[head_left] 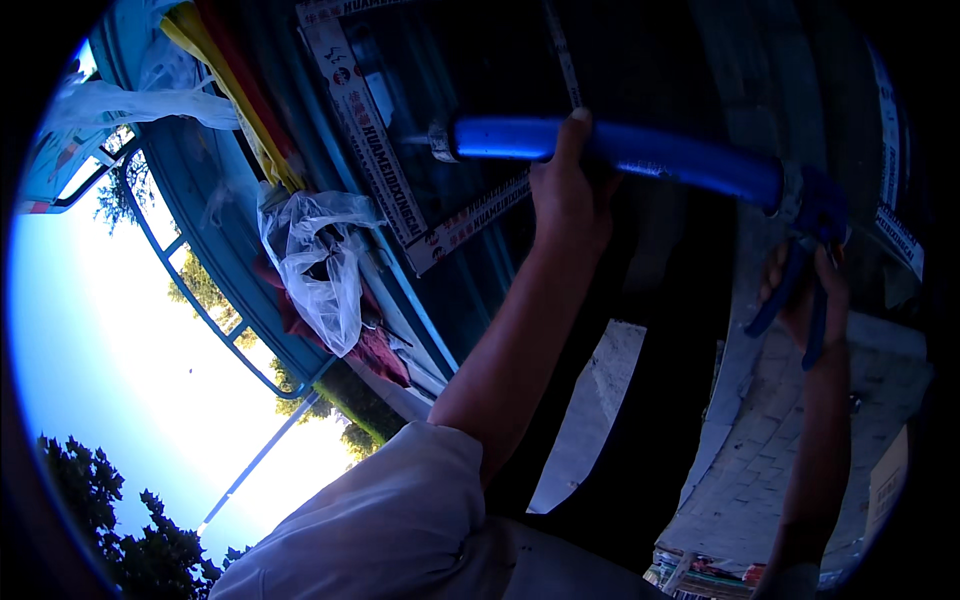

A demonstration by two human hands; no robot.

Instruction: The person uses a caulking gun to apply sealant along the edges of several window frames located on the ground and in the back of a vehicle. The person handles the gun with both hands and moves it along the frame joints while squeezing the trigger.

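A blue caulking gun (650, 150) with a long blue tube lies across the upper middle of the view, its nozzle tip pointing left at a dark glass pane. My left hand (568, 185) wraps around the tube near its front half. My right hand (808, 295) grips the gun's blue handle and trigger at the right end. The nozzle sits close to a window frame (370, 140) wrapped in white protective tape with red print. My left arm wears a pale rolled sleeve.
A crumpled clear plastic sheet (320, 265) and dark red cloth lie on a blue metal ledge (215, 215) at left. Yellow and red fabric (225, 70) hangs above. Bright sky, trees and paved ground fill the edges.
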